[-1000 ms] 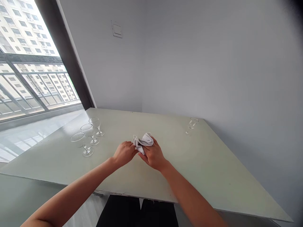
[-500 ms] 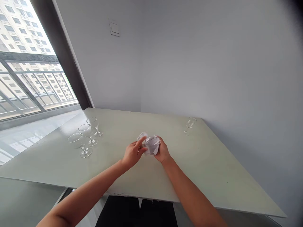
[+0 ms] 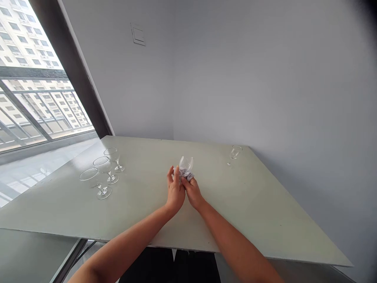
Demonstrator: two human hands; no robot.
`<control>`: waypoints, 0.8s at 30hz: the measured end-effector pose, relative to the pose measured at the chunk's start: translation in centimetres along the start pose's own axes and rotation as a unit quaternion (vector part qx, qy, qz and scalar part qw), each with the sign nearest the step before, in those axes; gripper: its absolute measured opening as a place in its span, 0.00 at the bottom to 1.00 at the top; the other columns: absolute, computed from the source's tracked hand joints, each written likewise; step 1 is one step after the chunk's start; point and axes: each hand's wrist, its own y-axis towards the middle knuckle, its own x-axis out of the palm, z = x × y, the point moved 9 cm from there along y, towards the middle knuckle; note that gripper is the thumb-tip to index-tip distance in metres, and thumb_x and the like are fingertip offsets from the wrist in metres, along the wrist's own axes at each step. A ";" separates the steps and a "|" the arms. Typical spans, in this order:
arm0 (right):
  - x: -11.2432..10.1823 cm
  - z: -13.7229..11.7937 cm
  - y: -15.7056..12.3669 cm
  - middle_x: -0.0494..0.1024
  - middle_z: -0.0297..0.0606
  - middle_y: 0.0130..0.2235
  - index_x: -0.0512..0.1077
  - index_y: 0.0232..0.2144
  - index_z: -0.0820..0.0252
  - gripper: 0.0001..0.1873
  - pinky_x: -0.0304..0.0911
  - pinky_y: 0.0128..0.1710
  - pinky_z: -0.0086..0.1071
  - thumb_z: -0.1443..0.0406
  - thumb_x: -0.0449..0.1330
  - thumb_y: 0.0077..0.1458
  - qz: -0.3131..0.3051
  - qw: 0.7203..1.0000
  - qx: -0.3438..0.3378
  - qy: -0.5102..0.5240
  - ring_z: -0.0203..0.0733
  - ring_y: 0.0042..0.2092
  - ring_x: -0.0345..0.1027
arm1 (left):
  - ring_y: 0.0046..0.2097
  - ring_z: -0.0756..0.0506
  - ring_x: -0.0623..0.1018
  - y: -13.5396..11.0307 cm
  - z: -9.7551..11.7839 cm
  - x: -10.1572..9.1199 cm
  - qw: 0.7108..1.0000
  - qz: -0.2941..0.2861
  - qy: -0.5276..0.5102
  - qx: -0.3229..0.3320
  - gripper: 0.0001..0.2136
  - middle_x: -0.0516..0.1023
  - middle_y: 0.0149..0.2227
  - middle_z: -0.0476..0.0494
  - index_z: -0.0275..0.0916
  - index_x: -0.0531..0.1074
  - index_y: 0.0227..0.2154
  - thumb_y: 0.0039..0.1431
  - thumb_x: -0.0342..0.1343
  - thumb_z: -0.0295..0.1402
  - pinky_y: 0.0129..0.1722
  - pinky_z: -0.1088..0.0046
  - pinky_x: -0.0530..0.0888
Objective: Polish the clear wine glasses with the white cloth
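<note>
Both hands are bunched together on one glass (image 3: 186, 162), which has a white cloth (image 3: 185, 173) wadded around its lower half. So the right hand (image 3: 193, 193) is closed round the cloth-wrapped bottom of the glass, and the left hand (image 3: 174, 193) is pressed in right next to it, fingers standing up and pinching the cloth against the glass. The bowl pokes out above the fingertips, clear and tilted a bit away from the person. Can't really see the stem or foot, the cloth and fingers cover them. It's all held just above the table (image 3: 259, 212), pretty much mid-table. Well off to the left of the hands stand three glasses (image 3: 103, 168) in a diagonal row, upright and close to each other. Off to the right and farther back there's a lone glass (image 3: 234, 153) near the wall. Up above the hands on that wall is a switch (image 3: 138, 34).
</note>
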 end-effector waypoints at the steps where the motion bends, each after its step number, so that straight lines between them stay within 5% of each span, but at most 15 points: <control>1: -0.3 0.1 0.1 0.74 0.37 0.35 0.69 0.38 0.59 0.18 0.61 0.38 0.32 0.54 0.60 0.48 0.002 1.000 0.014 0.014 0.41 0.40 0.66 | 0.61 0.42 0.52 -0.2 0.1 0.0 1.000 -0.010 0.007 -0.006 0.28 0.47 0.61 0.45 0.51 0.55 0.55 0.51 0.47 0.23 0.56 0.57 0.57; 6: -1.1 1.6 0.3 0.72 0.35 0.27 0.70 0.30 0.60 0.17 0.60 0.29 0.30 0.54 0.63 0.42 -0.030 0.984 0.129 0.121 0.38 0.29 0.66 | 0.58 0.39 0.59 1.1 0.8 -0.6 0.986 -0.112 -0.098 -0.073 0.27 0.58 0.58 0.40 0.47 0.56 0.55 0.51 0.54 0.35 0.53 0.57 0.60; 9: 0.4 2.0 -0.5 0.69 0.32 0.22 0.69 0.27 0.61 0.19 0.57 0.23 0.29 0.53 0.65 0.38 -0.136 0.966 0.164 0.145 0.34 0.23 0.61 | 0.53 0.38 0.66 2.2 1.7 0.1 0.914 -0.248 -0.286 -0.141 0.33 0.65 0.53 0.35 0.44 0.52 0.57 0.49 0.55 0.46 0.48 0.59 0.65; 11: 1.7 2.2 -1.3 0.64 0.28 0.18 0.67 0.23 0.61 0.20 0.53 0.20 0.27 0.52 0.66 0.36 -0.208 0.953 0.182 0.124 0.31 0.19 0.56 | 0.51 0.36 0.68 2.4 3.0 0.5 0.857 -0.338 -0.362 -0.141 0.34 0.69 0.50 0.33 0.41 0.58 0.54 0.44 0.58 0.50 0.47 0.59 0.65; 13: 2.0 2.1 -1.6 0.63 0.28 0.18 0.66 0.23 0.60 0.20 0.53 0.21 0.27 0.52 0.65 0.37 -0.235 0.956 0.165 0.065 0.31 0.20 0.55 | 0.51 0.37 0.68 2.7 3.6 0.4 0.850 -0.362 -0.364 -0.118 0.31 0.72 0.46 0.34 0.38 0.64 0.48 0.41 0.61 0.48 0.48 0.60 0.65; 17: -0.3 0.5 -0.2 0.68 0.34 0.25 0.67 0.26 0.59 0.12 0.57 0.28 0.32 0.55 0.57 0.50 -0.131 0.962 0.040 -0.236 0.37 0.27 0.61 | 0.50 0.41 0.70 3.2 1.1 -0.7 0.926 -0.185 -0.298 -0.141 0.26 0.72 0.45 0.37 0.39 0.62 0.47 0.45 0.61 0.41 0.48 0.63 0.65; 20: -1.3 -1.8 0.3 0.72 0.42 0.30 0.69 0.31 0.59 0.07 0.57 0.36 0.40 0.63 0.53 0.54 -0.010 0.850 -0.090 -0.519 0.45 0.34 0.64 | 0.50 0.43 0.71 1.8 -1.2 -1.1 0.925 -0.034 -0.309 -0.218 0.24 0.68 0.50 0.38 0.42 0.59 0.47 0.48 0.58 0.42 0.47 0.65 0.67; 22: -1.0 -3.0 0.1 0.72 0.47 0.34 0.70 0.34 0.60 0.08 0.55 0.41 0.44 0.66 0.52 0.53 0.029 0.784 -0.151 -0.601 0.49 0.39 0.64 | 0.50 0.45 0.71 1.2 -1.4 -1.0 0.914 0.009 -0.329 -0.236 0.23 0.67 0.51 0.39 0.44 0.58 0.47 0.49 0.57 0.42 0.47 0.67 0.68; 24: -1.2 -3.4 0.0 0.72 0.45 0.33 0.70 0.34 0.59 0.08 0.55 0.40 0.42 0.66 0.52 0.53 0.035 0.806 -0.148 -0.572 0.48 0.38 0.63 | 0.50 0.44 0.70 1.6 0.2 -1.0 0.921 -0.014 -0.335 -0.196 0.24 0.67 0.50 0.40 0.44 0.59 0.47 0.47 0.59 0.40 0.47 0.67 0.67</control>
